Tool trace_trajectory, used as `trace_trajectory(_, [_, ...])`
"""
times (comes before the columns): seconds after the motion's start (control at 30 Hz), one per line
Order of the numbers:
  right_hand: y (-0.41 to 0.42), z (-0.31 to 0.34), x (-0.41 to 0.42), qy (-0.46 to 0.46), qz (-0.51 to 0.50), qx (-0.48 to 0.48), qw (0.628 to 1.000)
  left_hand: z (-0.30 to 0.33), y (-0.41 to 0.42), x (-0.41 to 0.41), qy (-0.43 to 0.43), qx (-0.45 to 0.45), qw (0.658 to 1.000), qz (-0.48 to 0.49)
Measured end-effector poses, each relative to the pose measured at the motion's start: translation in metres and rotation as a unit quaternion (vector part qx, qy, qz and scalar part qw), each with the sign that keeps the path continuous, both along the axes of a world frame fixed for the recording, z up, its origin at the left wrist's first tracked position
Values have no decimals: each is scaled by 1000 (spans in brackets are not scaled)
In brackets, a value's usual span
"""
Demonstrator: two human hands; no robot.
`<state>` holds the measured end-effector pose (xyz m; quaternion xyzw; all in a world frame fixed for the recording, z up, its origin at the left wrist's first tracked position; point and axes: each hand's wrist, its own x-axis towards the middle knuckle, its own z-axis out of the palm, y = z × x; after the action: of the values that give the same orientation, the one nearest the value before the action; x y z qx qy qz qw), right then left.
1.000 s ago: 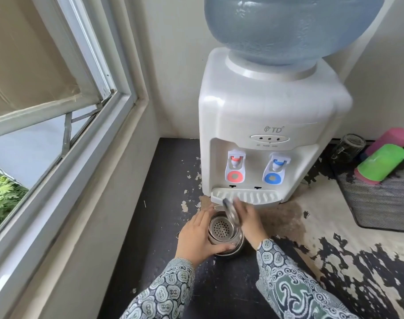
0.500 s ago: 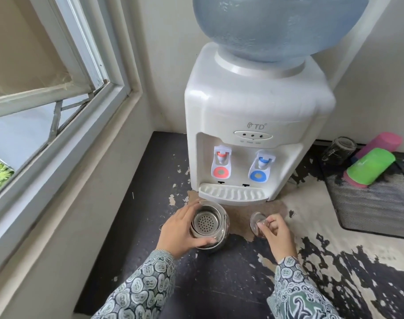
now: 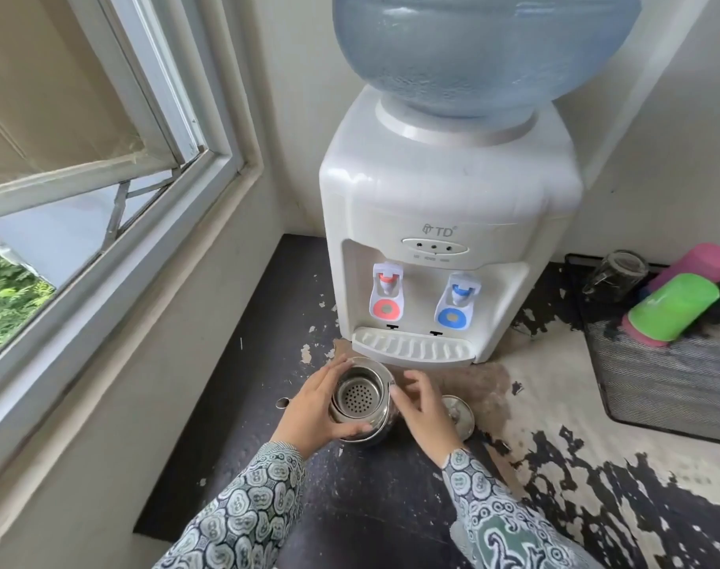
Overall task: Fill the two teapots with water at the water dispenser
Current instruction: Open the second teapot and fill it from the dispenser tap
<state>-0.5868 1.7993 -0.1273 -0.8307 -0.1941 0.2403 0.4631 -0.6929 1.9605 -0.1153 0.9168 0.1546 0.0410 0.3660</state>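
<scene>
Lid point(image 3: 457, 416) now down on counter point(image 3: 391, 507); my right hand point(image 3: 426, 414) back, open beside teapot point(image 3: 360, 400). Left hand point(image 3: 315, 408) grips it. Strainer exposed, ready for tap point(image 3: 386, 293).

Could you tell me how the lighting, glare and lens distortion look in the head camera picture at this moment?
Head view: soft daylight from the open window, no hard shadows; small bright glints on the round steel teapot between the left hand and right hand; wide-angle bending curves the window frame and tilts the white water dispenser; the patterned sleeves at the bottom edge look slightly soft.
</scene>
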Motion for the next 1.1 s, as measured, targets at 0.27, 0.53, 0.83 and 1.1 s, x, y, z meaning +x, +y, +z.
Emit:
trace_trajectory(0.27, [6, -2, 8, 112, 135, -59, 983, -1, -1, 2, 21, 6, 1000, 1])
trace_trajectory(0.53, [-20, 18, 45, 60, 42, -86, 994, 16, -32, 32, -20, -8, 997, -68])
trace_trajectory(0.83, [-48, 49, 89, 124, -26, -97, 987, 14, -66, 63, -41, 254, 964, -66])
trace_trajectory(1.1, [-44, 60, 111, 122, -22, -128, 984, 19, -61, 95, -20, 254, 966, -43])
